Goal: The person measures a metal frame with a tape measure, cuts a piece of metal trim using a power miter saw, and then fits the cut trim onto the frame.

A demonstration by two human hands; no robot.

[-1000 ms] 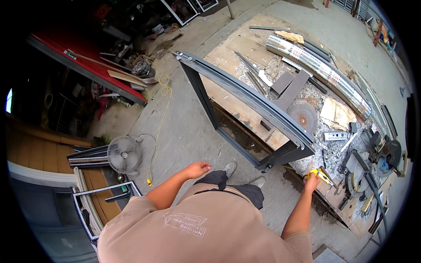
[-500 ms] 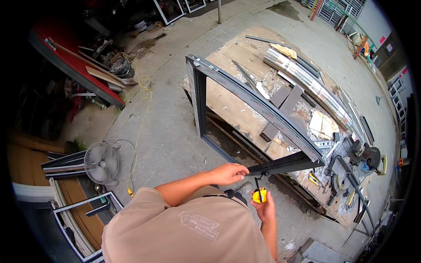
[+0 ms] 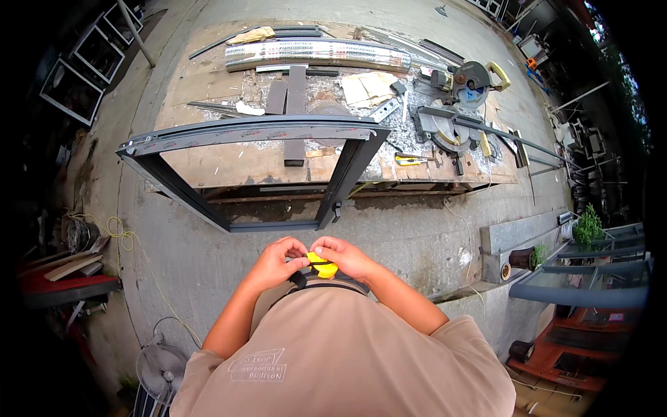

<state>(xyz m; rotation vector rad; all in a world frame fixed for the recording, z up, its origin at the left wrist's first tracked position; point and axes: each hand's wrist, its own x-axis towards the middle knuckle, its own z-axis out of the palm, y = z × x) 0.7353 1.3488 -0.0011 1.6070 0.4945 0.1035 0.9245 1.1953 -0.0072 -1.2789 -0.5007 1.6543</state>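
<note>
A yellow tape measure with a black strap (image 3: pixel 324 268) is held close to my waist, between both hands. My right hand (image 3: pixel 347 258) is closed around its right side, the thumb and fingers over its top. My left hand (image 3: pixel 276 264) is closed too, its fingertips pinching at the left edge of the tape measure. My fingers partly hide its case. Just beyond my hands stands a large dark grey metal frame (image 3: pixel 253 131), upright and apart from both hands. A small black handle (image 3: pixel 337 213) sticks out from its right side.
Behind the frame is a low wooden worktable (image 3: pixel 208 167) bearing a mitre saw (image 3: pixel 448 128), a wrapped bundle of profiles (image 3: pixel 316 54), a yellow utility knife (image 3: pixel 411 160) and offcuts. A fan (image 3: pixel 163 372) stands at the lower left, near a yellow cord (image 3: pixel 149 267).
My view has swung right, to face the frame and table squarely. My left hand has come from beside the frame to the tape measure, which my right hand still holds.
</note>
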